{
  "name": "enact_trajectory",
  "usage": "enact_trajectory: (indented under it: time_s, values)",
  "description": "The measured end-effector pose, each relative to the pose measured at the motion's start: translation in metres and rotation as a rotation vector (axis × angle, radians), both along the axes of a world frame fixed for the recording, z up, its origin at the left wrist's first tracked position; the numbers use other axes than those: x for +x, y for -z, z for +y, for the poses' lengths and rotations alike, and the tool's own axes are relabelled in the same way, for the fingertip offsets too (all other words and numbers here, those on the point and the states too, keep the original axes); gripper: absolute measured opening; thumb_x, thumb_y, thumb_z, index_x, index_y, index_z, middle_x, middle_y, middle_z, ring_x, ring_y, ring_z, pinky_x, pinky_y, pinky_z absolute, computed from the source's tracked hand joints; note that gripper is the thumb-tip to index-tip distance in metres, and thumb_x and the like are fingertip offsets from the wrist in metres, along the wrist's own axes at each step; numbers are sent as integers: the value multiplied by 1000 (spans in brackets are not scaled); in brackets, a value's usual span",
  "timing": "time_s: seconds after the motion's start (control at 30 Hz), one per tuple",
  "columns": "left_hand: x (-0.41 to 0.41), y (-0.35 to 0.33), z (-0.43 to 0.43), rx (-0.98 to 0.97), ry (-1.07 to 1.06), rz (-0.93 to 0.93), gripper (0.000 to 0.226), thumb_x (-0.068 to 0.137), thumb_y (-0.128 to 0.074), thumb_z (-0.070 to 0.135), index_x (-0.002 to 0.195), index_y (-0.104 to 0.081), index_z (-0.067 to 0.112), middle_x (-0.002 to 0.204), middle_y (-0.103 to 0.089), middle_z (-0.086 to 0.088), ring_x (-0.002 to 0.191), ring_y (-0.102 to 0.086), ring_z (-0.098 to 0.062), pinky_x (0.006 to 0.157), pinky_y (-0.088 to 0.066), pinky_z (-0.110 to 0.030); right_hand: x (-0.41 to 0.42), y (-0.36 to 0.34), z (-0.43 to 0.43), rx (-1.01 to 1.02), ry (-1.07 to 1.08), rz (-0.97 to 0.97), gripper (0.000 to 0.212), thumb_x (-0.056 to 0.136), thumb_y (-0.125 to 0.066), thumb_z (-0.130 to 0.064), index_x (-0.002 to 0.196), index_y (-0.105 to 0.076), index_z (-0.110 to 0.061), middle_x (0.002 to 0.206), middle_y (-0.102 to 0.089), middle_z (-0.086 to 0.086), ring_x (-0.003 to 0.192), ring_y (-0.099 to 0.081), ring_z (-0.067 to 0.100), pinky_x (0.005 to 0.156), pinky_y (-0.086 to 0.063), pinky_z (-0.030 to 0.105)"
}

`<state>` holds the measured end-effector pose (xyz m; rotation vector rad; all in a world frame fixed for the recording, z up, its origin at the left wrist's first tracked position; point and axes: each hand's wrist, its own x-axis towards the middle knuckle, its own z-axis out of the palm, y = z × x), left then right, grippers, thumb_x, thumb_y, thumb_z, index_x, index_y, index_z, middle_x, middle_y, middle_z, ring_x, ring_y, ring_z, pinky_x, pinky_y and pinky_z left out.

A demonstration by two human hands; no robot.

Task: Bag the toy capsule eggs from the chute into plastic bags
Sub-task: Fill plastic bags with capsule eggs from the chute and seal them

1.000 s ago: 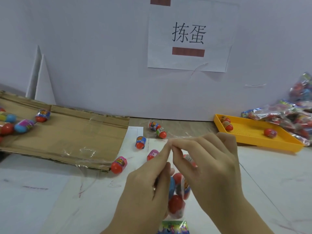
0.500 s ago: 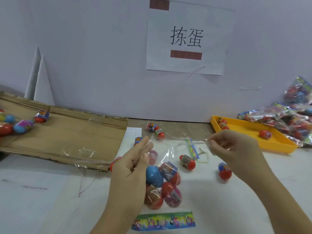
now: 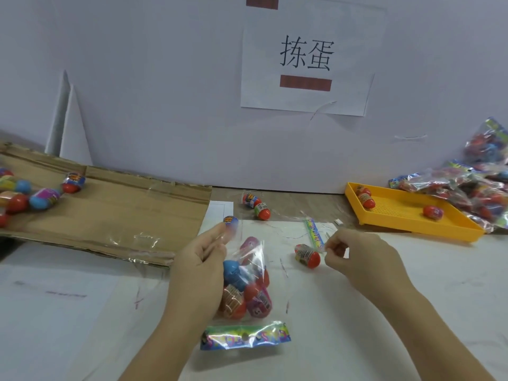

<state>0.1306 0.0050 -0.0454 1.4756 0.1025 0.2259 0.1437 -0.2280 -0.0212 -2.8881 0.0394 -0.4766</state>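
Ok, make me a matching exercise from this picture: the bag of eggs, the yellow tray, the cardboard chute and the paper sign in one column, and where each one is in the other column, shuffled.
Column one
1. bag of eggs
2. yellow tray
3. cardboard chute
4. paper sign

Column two
A. stuck on the wall
B. coming in from the left edge of the view
C. held by the left hand
D. on the table at the far right

Pairs: 1-C, 2-D, 3-B, 4-A

Clear bag (image 3: 254,270), rainbow-print header; red, blue, pink eggs (image 3: 242,292); yellow tray (image 3: 406,213); brown chute (image 3: 115,213).
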Motion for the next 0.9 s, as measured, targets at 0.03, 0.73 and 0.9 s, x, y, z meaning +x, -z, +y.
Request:
enact_trajectory:
  time_s: [0.03, 0.73, 0.9]
  values:
    - [2, 0, 3, -12, -18, -1, 38, 97, -55, 12, 86, -67, 46, 100, -70, 26, 100, -59, 7, 91, -49, -27, 0, 1, -1, -30, 2, 20, 3, 88, -60, -31, 89, -62, -33, 90, -65, -10, 82, -55, 11, 65, -44, 24]
    - [-9, -11, -6, -251, 213, -38, 35, 76, -55, 32, 103, -75, 21, 108, -75, 4, 105, -69, -13, 82, -59, -36, -12, -26, 25, 1142, -356, 102, 33, 71, -80, -32, 100, -65, -33, 95, -72, -9, 87, -69, 15, 73, -54, 28]
    - [-15, -17, -7, -310, 301, -49, 31, 77, -56, 32, 97, -78, 25, 107, -75, -3, 100, -71, -21, 74, -59, -38, -20, -22, 53, 1294, -420, 249, 23, 60, -74, -31, 79, -75, -19, 77, -74, 3, 66, -69, 14, 56, -54, 21]
